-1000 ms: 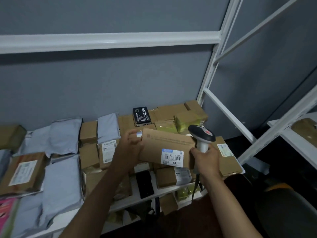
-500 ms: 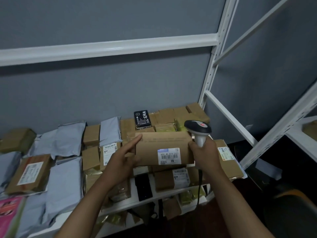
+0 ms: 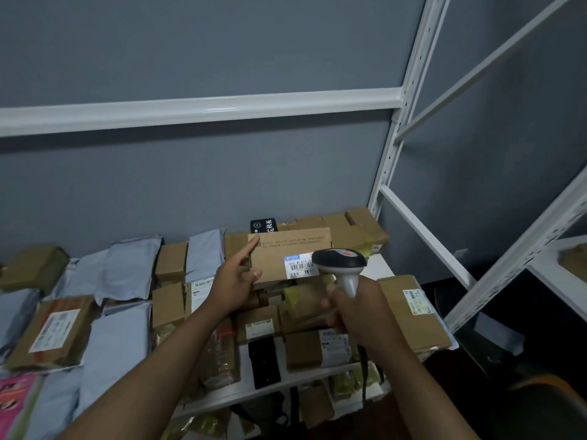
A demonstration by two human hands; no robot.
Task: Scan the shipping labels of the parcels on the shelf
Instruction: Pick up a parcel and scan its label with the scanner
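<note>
Scanner now before box over shelf

Both forearms bare to the frame edge; no sleeves in view. Left hand and right hand ungloved. Nails short, plain.

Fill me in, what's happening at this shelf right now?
A person is scanning parcels. The left hand holds a brown cardboard box by its left end, label facing them. The right hand grips a handheld barcode scanner raised in front of that label, covering its right edge. Below, the white shelf is crowded with more cardboard boxes and grey mailer bags, several with labels showing.
</note>
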